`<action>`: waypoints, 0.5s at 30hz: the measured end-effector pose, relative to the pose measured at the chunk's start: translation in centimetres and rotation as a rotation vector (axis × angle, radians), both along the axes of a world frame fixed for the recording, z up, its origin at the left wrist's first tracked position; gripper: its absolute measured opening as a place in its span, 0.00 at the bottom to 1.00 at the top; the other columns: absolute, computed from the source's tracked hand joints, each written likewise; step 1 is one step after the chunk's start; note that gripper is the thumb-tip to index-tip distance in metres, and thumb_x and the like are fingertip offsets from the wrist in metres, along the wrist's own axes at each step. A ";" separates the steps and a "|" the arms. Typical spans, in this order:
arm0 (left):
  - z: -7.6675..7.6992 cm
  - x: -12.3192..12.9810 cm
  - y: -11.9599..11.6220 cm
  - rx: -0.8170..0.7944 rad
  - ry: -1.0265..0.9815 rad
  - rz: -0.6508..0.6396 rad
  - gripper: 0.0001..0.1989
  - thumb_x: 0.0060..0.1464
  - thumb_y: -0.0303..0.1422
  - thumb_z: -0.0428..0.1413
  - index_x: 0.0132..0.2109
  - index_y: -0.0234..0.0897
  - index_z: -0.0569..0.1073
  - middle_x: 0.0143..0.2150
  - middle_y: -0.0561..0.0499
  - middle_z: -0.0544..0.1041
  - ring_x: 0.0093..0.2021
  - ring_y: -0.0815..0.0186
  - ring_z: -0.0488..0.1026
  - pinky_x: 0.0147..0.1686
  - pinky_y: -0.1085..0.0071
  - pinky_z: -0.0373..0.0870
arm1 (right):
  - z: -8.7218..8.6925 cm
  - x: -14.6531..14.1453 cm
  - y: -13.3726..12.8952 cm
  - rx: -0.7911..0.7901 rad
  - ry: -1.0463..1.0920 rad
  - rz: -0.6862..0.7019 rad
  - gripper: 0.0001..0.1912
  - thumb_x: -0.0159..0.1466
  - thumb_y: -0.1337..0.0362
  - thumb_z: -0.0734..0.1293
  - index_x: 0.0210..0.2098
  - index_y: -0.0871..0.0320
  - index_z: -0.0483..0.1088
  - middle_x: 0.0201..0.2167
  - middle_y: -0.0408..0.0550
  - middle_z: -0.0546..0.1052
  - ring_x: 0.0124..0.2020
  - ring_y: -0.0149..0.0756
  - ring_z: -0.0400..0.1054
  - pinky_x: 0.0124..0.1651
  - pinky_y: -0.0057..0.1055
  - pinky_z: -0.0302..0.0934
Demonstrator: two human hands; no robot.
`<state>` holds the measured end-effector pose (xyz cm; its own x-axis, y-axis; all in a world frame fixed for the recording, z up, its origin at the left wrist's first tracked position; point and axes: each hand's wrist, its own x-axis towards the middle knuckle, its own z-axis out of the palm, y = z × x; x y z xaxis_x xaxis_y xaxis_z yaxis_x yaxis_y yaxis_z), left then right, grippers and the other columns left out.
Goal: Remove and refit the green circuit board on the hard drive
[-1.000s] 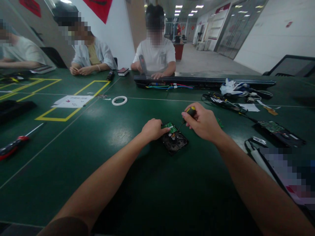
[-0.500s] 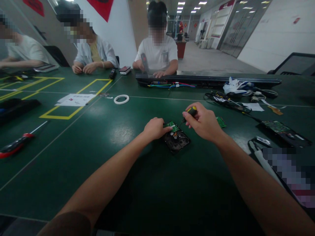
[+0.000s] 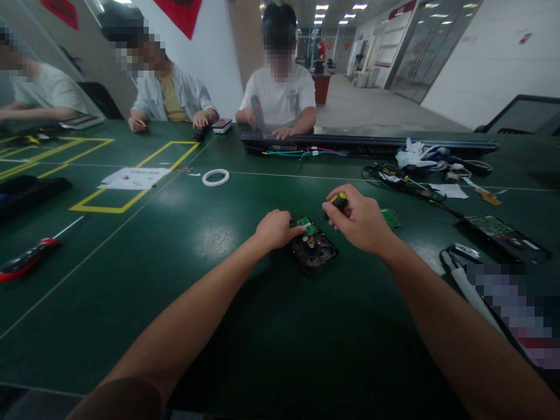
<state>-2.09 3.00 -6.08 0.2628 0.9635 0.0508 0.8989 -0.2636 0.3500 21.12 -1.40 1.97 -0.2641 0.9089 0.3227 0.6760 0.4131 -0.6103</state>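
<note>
the black hard drive (image 3: 314, 253), with a green circuit board (image 3: 301, 221) on its upper side, lies flat on the green tabletop (image 3: 109, 280), between the near edge and the far edge, with one corner pointing toward the near edge. the left hand (image 3: 275, 228) is closed on the left side of this drive, and its thumb reaches over the board. the right hand (image 3: 356, 216) grips the yellow and black handle of a small screwdriver (image 3: 338, 202); the tool is tilted, with its thin shaft going down to the drive. whether the tip is touching a screw, i cannot tell.

just beside the right hand lies another green board (image 3: 391, 217). further to the right is a second drive (image 3: 506, 238), and between it and the far edge are dark cables (image 3: 396, 178) and a white bundle (image 3: 416, 153). on the left part of the tabletop there are a white ring of tape (image 3: 216, 171), a sheet of paper (image 3: 132, 178) and a red and black screwdriver (image 3: 32, 256). a long black panel (image 3: 371, 143) lies near the far edge, and three persons (image 3: 280, 96) sit behind this edge.
</note>
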 end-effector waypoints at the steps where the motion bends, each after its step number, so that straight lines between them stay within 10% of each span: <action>1: 0.0 0.0 0.0 -0.009 0.000 0.001 0.24 0.60 0.56 0.62 0.42 0.38 0.80 0.42 0.38 0.81 0.45 0.46 0.79 0.45 0.56 0.74 | 0.1 0.0 -0.1 -0.001 -0.008 0.005 0.15 0.72 0.52 0.66 0.50 0.56 0.68 0.33 0.50 0.80 0.32 0.39 0.74 0.38 0.37 0.65; 15: -0.1 0.0 0.1 0.007 0.086 0.002 0.27 0.62 0.59 0.59 0.45 0.38 0.81 0.44 0.38 0.82 0.44 0.50 0.80 0.43 0.60 0.74 | 0.4 -0.6 -0.7 0.045 -0.049 0.026 0.14 0.72 0.52 0.66 0.48 0.55 0.69 0.33 0.49 0.79 0.33 0.40 0.74 0.37 0.35 0.63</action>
<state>-2.06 3.13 -6.19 0.2648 0.9637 0.0351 0.9261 -0.2643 0.2694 20.48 -2.08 2.40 -0.3040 0.8863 0.3495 0.6935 0.4574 -0.5566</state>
